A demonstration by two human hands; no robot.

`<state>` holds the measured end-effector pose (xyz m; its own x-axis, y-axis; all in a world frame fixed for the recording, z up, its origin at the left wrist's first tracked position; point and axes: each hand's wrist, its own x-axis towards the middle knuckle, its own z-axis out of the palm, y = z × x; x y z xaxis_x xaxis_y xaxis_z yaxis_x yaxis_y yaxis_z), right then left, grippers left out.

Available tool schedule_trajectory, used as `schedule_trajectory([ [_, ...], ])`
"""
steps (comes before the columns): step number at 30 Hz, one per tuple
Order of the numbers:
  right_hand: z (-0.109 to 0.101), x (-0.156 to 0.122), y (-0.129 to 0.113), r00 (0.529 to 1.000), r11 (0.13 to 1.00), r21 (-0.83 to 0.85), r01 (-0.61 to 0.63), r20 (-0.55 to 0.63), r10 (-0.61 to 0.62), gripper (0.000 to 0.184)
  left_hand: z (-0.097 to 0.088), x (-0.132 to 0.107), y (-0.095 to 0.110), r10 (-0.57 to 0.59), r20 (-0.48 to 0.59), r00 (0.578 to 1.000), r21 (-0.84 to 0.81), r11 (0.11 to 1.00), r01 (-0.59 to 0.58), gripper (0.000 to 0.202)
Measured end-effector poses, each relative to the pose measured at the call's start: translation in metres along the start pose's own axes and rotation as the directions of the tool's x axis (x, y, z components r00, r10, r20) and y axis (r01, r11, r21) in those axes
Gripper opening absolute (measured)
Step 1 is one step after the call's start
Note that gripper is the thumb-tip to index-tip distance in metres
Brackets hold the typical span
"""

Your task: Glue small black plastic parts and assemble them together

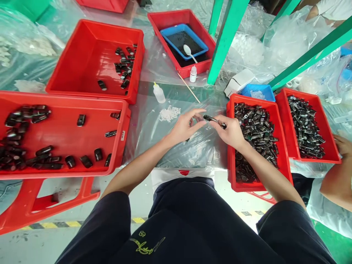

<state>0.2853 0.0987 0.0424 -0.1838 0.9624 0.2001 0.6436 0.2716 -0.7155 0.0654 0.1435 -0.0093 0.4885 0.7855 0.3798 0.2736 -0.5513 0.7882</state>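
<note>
My right hand [231,132] pinches a small glossy black plastic piece [211,118] between thumb and fingers, above the plastic-covered table. A dark end shows under the fingers; whether it belongs to the same piece I cannot tell. My left hand [184,125] faces it, thumb and forefinger apart on either side of the piece's left end, with no clear grip. Left of my left hand lies a heap of tiny white parts [169,113]. A white squeeze bottle [159,93] with a yellow tip stands behind the heap.
Red bins of black pieces stand at right [287,172], far right [334,146], left [125,135] and back left [140,47]. Behind are a thin stick [189,88], a small bottle [193,74], a blue tray [167,31] with a white spoon [187,50], and green posts [224,44]. Another person's arm [339,179] is at right.
</note>
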Motion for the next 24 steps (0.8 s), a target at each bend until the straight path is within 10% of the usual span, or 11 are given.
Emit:
schedule_trajectory([
  [7, 0.003, 0.002, 0.002, 0.996, 0.993, 0.12, -0.022, -0.086, 0.032, 0.045, 0.027, 0.003, -0.01, 0.161, 0.356, 0.921, 0.458, 0.829, -0.322, 0.027],
  [13, 0.004, 0.0, 0.002, 0.997, 0.993, 0.113, -0.019, -0.077, 0.028, 0.039, 0.035, 0.004, -0.003, 0.068, 0.374, 0.925, 0.529, 0.804, -0.273, 0.031],
  [19, 0.003, -0.001, -0.001, 0.996, 0.994, 0.08, -0.078, -0.028, 0.081, 0.04, 0.009, 0.008, -0.007, -0.06, 0.053, 0.997, -0.049, 0.997, 0.063, 0.024],
  [24, 0.001, -0.002, -0.003, 0.998, 0.994, 0.088, -0.07, 0.016, 0.069, 0.042, -0.002, 0.013, 0.0, -0.341, -0.02, 0.94, -0.602, 0.755, 0.261, 0.049],
])
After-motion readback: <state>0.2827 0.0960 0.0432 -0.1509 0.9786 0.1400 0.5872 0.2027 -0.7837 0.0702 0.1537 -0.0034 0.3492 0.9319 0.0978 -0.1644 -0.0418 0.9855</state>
